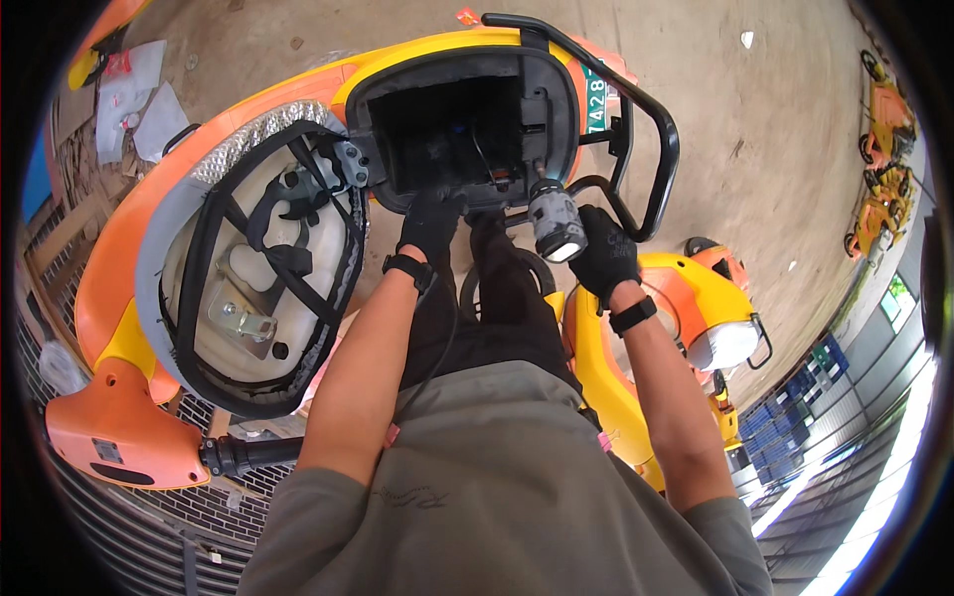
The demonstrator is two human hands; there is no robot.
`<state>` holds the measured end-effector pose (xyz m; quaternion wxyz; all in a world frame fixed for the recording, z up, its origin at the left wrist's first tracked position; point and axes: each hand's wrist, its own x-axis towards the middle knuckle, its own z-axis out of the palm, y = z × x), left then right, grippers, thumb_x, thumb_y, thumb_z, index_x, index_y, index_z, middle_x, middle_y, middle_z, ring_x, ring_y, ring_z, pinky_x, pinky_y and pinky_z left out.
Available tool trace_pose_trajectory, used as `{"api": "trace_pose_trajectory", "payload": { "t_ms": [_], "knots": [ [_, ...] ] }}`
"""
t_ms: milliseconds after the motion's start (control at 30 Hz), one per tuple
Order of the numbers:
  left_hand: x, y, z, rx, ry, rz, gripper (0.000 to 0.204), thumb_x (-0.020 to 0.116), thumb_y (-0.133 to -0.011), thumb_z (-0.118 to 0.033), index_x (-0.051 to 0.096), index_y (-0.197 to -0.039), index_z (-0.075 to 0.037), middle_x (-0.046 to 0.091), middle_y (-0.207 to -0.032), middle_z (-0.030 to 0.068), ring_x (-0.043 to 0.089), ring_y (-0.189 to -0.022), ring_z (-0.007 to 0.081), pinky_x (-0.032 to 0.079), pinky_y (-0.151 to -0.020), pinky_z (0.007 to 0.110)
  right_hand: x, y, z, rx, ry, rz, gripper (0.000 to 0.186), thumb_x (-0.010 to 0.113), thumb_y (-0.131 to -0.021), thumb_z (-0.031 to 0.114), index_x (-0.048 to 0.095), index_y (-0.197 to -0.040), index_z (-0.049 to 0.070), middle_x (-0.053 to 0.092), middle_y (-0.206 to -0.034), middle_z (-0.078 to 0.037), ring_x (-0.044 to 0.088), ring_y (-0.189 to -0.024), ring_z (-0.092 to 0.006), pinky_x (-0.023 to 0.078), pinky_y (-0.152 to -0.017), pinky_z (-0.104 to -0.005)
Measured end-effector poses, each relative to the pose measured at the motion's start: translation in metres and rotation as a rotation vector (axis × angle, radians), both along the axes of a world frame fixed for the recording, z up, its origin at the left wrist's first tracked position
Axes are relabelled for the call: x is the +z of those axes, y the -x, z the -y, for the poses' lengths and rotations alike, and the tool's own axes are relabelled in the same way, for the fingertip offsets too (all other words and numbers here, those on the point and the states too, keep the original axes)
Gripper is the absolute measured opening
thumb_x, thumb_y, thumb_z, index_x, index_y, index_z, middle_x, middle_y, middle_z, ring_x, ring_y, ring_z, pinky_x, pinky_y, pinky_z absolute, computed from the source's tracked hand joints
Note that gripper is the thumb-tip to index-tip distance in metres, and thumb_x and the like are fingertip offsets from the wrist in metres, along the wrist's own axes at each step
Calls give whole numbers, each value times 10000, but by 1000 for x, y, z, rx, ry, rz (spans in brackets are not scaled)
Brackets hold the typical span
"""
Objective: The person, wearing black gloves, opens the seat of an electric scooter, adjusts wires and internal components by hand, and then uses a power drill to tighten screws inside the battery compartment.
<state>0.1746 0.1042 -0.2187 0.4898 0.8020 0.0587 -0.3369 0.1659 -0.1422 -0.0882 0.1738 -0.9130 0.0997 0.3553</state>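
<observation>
In front of me is an orange and yellow scooter with its dark storage compartment (373,99) exposed. My right hand (606,253), in a black glove, is wrapped round a grey and black cordless driver (554,214). The driver's nose points at the compartment's near right corner. At the compartment's near rim lies my left hand (430,226), also gloved in black. Its fingers blend into the dark rim, so their grip is hidden. To the left the scooter's seat (214,263) is flipped up on its hinge (353,164), its pale underside and black straps showing.
A black tubular rear rack (668,149) curves out beside the compartment. Another yellow scooter (686,298) stands close on my right. The orange front end (124,427) and a black handlebar grip (248,454) are at lower left. Plastic bags (129,104) and wooden pallets (60,243) lie farther left.
</observation>
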Motion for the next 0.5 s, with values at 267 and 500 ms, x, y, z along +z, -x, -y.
{"api": "trace_pose_trajectory", "payload": {
  "t_ms": [267,500],
  "knots": [
    [-16,11,-3,77,-79,-108,230,575,-832,-199,647,-900,8,650,-842,214,637,-786,339,480,-686,381,-18,22,-19,-152,-146,53,274,659,-798,283,612,-968,73,659,-942,-171,616,-903,-367,500,-757,-411],
    [-50,32,-19,-34,-163,120,207,571,-839,-183,636,-876,10,638,-810,220,625,-758,361,473,-667,380,-20,17,-14,-86,-94,-9,305,688,-769,299,607,-962,76,664,-906,-165,626,-875,-368,501,-737,-419]
  ]
}}
